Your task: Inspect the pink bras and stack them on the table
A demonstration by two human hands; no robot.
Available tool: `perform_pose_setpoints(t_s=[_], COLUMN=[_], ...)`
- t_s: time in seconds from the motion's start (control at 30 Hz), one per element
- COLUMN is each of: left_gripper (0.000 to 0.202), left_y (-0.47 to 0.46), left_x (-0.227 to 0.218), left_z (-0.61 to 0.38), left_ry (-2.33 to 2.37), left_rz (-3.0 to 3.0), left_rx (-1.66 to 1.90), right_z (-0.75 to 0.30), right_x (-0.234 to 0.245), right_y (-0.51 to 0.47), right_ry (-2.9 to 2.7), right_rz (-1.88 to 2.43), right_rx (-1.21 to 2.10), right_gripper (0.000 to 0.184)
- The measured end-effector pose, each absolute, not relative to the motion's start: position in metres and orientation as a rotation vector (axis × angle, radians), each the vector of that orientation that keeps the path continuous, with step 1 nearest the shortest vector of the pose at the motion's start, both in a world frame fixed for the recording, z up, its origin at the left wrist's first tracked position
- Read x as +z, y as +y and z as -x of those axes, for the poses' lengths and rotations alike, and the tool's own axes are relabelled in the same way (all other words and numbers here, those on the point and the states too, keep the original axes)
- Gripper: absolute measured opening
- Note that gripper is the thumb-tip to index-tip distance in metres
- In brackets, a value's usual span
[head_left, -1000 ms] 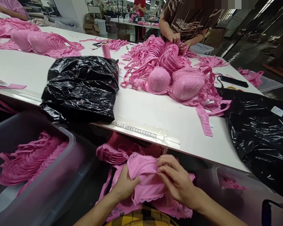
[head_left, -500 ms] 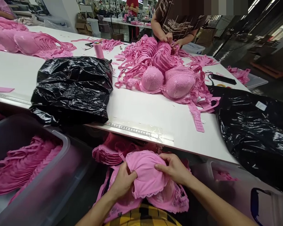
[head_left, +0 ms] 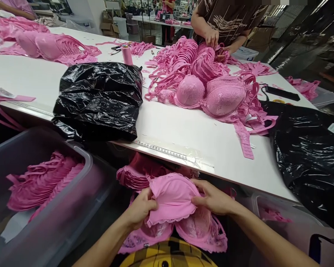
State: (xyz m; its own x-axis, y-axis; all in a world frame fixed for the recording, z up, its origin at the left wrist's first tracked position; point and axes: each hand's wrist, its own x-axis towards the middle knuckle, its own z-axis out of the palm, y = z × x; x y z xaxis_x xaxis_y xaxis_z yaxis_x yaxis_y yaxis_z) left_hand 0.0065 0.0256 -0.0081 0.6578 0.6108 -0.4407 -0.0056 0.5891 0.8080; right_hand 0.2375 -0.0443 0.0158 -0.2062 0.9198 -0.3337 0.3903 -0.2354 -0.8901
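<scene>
1. The pink cup piece (head_left: 172, 198) is up in the person's two hands, in front of the white table (head_left: 167, 124) and lower than its top.
2. The left hand (head_left: 141, 207) pinches its left side. The right hand (head_left: 214, 196) pinches its right side, thumb on top. The hands are apart, with the cloth between them.
3. The step now looks like pulling the cloth flat. I think the next move calls for a soft, even hold, so the wavy edge does not bunch up.
4. Half a second ago the cloth was puffier and had more folds. Now it is flatter, and more of the pink bra (head_left: 193, 224) shows under it. I can't tell if the two are joined.
5. Near the bra is yellow and black checked cloth (head_left: 167, 256). A dark pink stack (head_left: 136, 176) sits behind the left hand.
6. On the table are a shiny black bag (head_left: 100, 100) and a big pile of pink bras (head_left: 225, 96). Another person's hand (head_left: 211, 37) touches the pile.
</scene>
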Motion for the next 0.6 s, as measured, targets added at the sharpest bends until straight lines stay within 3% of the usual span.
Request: perform_pose_setpoints(t_s=[0.2, 0.3, 0.37, 0.53, 0.6], left_gripper=[0.048, 0.024, 0.022, 0.032, 0.027], left_y=[0.023, 0.019, 0.018, 0.026, 0.026], left_x=[0.004, 0.006, 0.004, 0.001, 0.002], left_z=[0.000, -0.004, -0.004, 0.007, 0.014], left_ry=[0.767, 0.946, 0.958, 0.898, 0.980], left_rz=[-1.155, -1.365, -1.433, -1.104, -1.034], left_rx=[0.477, 0.478, 0.501, 0.527, 0.573], right_z=[-0.228, -0.220, -0.218, -0.227, -0.230], right_x=[0.028, 0.028, 0.026, 0.022, 0.020], right_y=[-0.038, -0.037, -0.037, -0.038, -0.039], right_ry=[-1.536, -1.605, -1.620, -1.470, -1.398], right_rz=[1.545, 1.636, 1.680, 1.726, 1.755], right_rx=[1.484, 1.381, 1.349, 1.348, 1.335], right_gripper=[0.033, 0.020, 0.014, 0.017, 0.021])
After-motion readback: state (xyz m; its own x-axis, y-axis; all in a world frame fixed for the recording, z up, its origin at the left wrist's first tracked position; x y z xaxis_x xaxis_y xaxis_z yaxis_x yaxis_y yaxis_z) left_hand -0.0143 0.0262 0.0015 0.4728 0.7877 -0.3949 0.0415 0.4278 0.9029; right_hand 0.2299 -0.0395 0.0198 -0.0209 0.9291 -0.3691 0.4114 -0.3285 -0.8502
